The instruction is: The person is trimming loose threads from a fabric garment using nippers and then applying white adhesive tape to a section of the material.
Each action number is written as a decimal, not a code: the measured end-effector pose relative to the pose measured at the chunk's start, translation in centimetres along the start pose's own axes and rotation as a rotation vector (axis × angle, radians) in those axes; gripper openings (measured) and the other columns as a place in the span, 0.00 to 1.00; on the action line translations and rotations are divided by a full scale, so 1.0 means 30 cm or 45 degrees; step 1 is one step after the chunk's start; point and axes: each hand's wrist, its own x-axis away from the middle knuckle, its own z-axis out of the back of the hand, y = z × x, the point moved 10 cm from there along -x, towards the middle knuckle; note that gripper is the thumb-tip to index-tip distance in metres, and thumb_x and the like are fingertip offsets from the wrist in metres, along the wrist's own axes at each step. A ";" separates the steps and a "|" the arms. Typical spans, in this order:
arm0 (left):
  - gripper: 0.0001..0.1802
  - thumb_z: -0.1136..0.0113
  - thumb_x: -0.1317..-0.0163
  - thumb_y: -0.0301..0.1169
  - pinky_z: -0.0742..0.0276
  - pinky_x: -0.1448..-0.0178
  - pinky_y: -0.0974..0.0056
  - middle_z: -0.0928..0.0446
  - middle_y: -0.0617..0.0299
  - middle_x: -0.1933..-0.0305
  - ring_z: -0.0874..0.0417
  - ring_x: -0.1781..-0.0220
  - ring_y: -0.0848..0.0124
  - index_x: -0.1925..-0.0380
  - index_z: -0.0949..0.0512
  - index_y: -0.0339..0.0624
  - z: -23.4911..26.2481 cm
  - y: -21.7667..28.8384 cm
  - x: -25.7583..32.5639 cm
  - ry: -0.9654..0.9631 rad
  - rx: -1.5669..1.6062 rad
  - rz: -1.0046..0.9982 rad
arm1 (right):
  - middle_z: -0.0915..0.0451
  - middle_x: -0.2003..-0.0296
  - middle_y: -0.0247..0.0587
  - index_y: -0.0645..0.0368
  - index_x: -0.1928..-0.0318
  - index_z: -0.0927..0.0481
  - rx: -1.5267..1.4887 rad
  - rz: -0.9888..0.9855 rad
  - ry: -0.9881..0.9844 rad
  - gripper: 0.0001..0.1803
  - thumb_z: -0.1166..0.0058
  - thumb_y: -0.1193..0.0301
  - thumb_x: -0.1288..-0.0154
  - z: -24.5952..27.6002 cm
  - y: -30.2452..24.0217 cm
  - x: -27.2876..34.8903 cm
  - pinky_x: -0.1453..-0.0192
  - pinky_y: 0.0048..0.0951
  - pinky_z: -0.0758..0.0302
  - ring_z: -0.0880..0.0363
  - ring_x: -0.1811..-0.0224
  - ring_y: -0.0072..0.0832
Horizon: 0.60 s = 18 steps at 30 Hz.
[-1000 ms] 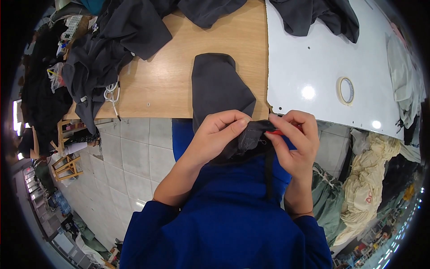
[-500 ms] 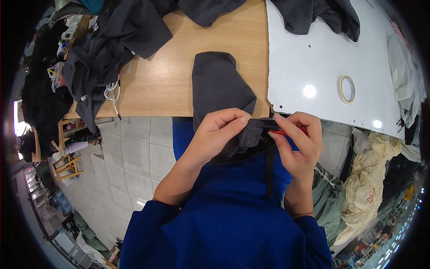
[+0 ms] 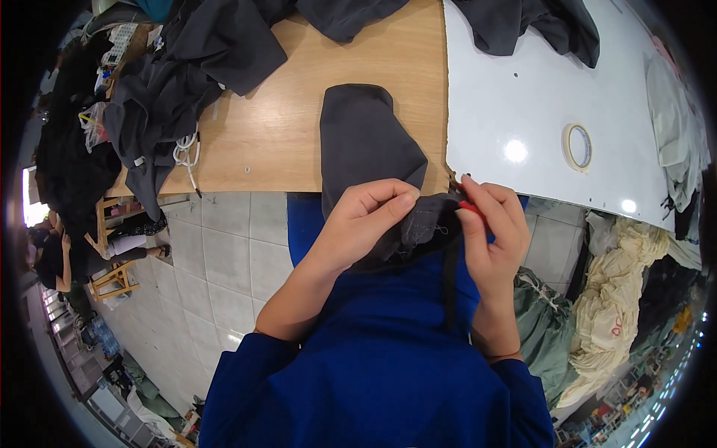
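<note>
A dark grey fabric piece (image 3: 364, 138) lies partly on the wooden table and hangs over its near edge towards my lap. My left hand (image 3: 362, 228) pinches its edge between thumb and forefinger. Pale stitching and loose thread ends (image 3: 427, 228) show on the part just right of those fingers. Closed round small red-handled thread snips (image 3: 470, 207), my right hand (image 3: 495, 235) is close to the fabric's right end. The blades are mostly hidden by the fingers and dark cloth, so whether they touch the fabric I cannot tell.
Dark grey garments (image 3: 224, 45) are heaped on the wooden table (image 3: 269, 127) at the left. A tape roll (image 3: 577, 146) rests on the white board (image 3: 515, 104) to the right. Below it stand a green sack (image 3: 545, 328) and cream cloth (image 3: 616, 291). Another person (image 3: 56, 257) is at far left.
My right hand has turned and shifted slightly left, with the snips now angled upward and their blades less visible. My left hand keeps its pinch. The person at far left has come further into view.
</note>
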 end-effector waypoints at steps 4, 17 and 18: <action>0.11 0.51 0.33 0.28 0.28 0.55 0.76 0.21 0.64 0.65 0.23 0.63 0.81 0.62 0.23 0.31 0.005 -0.004 0.001 0.007 -0.004 0.003 | 0.25 0.66 0.40 0.62 0.57 0.18 -0.112 -0.039 -0.031 0.18 0.37 0.79 0.53 0.019 0.018 0.001 0.64 0.21 0.29 0.26 0.68 0.27; 0.11 0.51 0.32 0.29 0.28 0.55 0.76 0.21 0.65 0.64 0.23 0.63 0.81 0.61 0.23 0.32 -0.007 -0.005 -0.005 -0.046 0.041 0.000 | 0.25 0.69 0.34 0.54 0.60 0.15 -0.045 0.066 -0.098 0.19 0.33 0.75 0.60 -0.006 -0.001 0.018 0.69 0.24 0.33 0.30 0.70 0.26; 0.11 0.51 0.32 0.29 0.28 0.55 0.76 0.21 0.65 0.64 0.23 0.63 0.81 0.61 0.23 0.32 -0.007 -0.006 -0.005 -0.044 0.041 0.000 | 0.25 0.69 0.34 0.54 0.60 0.15 -0.046 0.066 -0.099 0.19 0.33 0.75 0.60 -0.007 -0.005 0.017 0.69 0.24 0.33 0.30 0.70 0.26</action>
